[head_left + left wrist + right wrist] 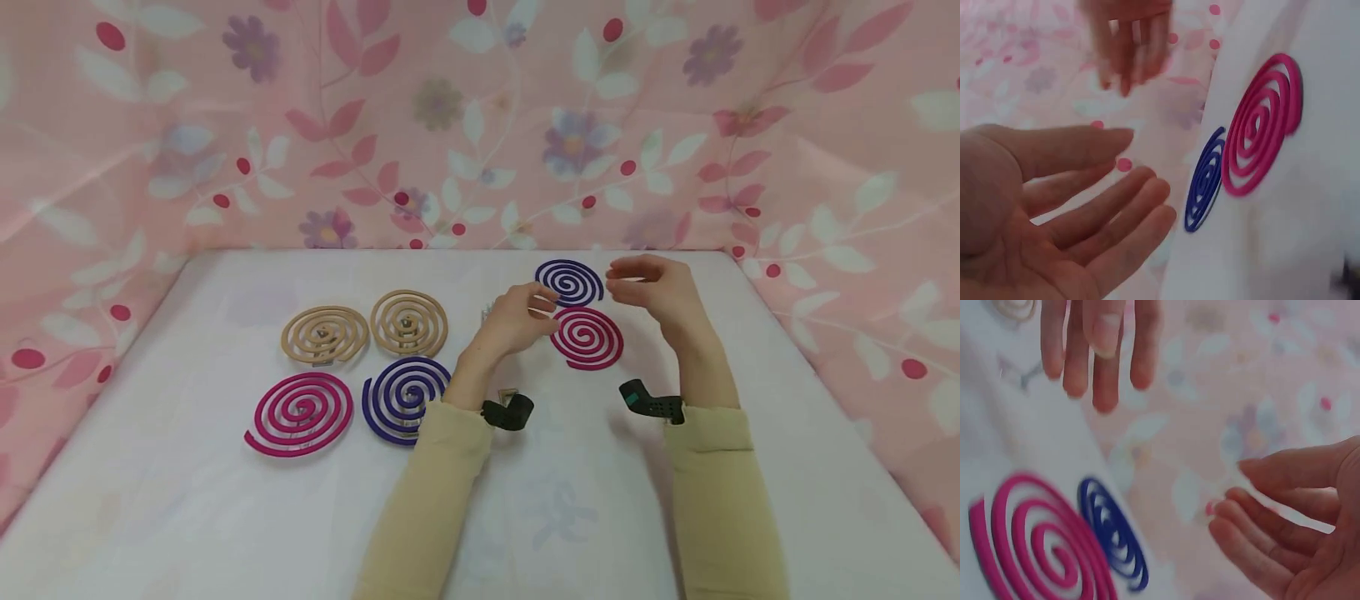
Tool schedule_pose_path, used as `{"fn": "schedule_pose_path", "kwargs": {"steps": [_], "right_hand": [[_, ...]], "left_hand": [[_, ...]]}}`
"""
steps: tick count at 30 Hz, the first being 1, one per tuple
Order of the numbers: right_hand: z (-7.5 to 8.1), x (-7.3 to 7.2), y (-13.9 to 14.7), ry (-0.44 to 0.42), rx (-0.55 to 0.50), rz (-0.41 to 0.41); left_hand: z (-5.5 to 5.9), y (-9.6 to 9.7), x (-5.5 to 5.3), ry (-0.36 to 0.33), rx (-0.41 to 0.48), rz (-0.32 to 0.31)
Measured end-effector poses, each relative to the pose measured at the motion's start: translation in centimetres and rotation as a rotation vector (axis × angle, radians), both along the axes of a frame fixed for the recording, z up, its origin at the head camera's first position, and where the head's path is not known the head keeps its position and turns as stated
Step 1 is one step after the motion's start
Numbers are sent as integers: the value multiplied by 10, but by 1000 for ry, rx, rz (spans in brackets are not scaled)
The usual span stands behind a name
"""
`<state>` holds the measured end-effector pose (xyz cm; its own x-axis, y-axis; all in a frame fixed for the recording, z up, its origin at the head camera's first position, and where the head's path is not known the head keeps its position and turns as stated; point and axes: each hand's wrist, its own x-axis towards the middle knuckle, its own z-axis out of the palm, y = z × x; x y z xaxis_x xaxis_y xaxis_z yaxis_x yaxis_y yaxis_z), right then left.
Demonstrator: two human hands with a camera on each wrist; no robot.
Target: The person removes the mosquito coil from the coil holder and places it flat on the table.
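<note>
A pink floral cloth (480, 50) hangs along the far side of the table (150, 508) and down its left and right sides, printed with white and pink leaves, purple flowers (251, 48) and red berries (913, 368). The tabletop is white, with faint bluish markings (562, 515) at the near side.

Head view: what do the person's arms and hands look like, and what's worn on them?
The left sleeve and right sleeve are long, plain and pale yellow-beige. The left hand and right hand are gloveless. A black left wrist device and right wrist device jut inward; the right one shows a teal patch. No cables visible.
</note>
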<state>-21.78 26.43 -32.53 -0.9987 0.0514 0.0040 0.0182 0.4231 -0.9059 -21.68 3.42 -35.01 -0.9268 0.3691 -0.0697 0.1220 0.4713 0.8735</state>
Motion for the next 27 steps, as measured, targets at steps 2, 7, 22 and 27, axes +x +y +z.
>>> {"fn": "schedule_pose_path", "kwargs": {"steps": [2, 7, 22, 27], "right_hand": [[11, 5, -11, 62, -68, 14], [22, 14, -37, 101, -161, 67], [18, 43, -115, 12, -357, 315], [6, 55, -134, -46, -425, 330]], "left_hand": [[8, -7, 7, 59, -37, -36], [11, -39, 29, 127, -21, -91], [-15, -191, 81, -5, 241, 111], [-17, -213, 91, 30, 137, 136]]}}
